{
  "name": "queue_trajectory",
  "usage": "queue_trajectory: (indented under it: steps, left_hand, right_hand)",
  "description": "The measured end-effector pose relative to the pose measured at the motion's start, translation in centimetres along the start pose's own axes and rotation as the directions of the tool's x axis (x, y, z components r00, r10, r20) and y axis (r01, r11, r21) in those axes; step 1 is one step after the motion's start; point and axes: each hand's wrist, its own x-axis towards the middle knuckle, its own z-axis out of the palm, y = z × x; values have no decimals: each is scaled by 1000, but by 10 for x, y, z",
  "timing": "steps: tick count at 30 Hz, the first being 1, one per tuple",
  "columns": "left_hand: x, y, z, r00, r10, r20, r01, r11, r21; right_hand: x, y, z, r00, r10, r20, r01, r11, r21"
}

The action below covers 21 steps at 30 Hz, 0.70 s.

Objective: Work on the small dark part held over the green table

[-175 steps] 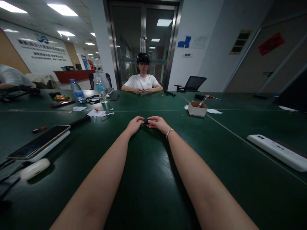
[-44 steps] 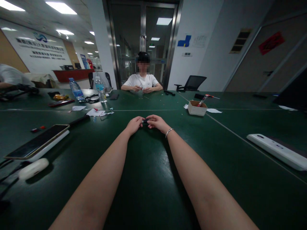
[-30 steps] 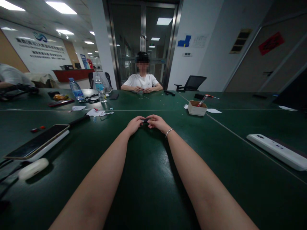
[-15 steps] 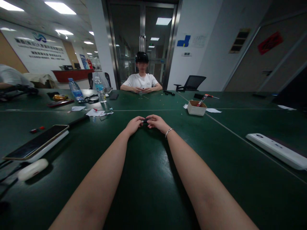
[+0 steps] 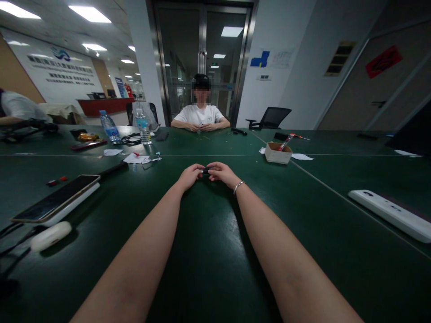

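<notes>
Just above the green table [image 5: 208,251], my left hand [image 5: 190,176] and my right hand [image 5: 222,173] meet in front of me. Between their fingertips is a small dark object [image 5: 205,171] with a lighter, silvery end on the left. Its kind is too small to make out, and fingers cover part of it. My left fingers pinch the lighter end; those of my right hand close on the dark end. A silver bracelet circles my right wrist.
A phone [image 5: 57,197] on a white block and a white rounded case [image 5: 51,236] lie left. Two bottles [image 5: 143,128] stand beyond. Right are a small box [image 5: 278,154] holding a tool and a long white device [image 5: 390,215]. A person [image 5: 202,117] sits opposite.
The whole view has shifted slightly, so everything appears a little further right. Both hands keep the same hold on the small dark object.
</notes>
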Motion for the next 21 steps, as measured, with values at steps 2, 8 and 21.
queue_trajectory:
  steps: [2,8,21]
  left_hand:
    - [0,0,0,1000,-10,6,10,1000,-5]
    - [1,-2,1,1000,-9,1,9,1000,13]
    - [0,-4,2,998,33,-45,-32,999,27]
  right_hand:
    - [0,0,0,1000,1,-4,-1,1000,1]
    - [2,2,-1,1000,-8,-6,8,1000,9]
    - [-1,-1,1,1000,-7,-12,7,1000,-3]
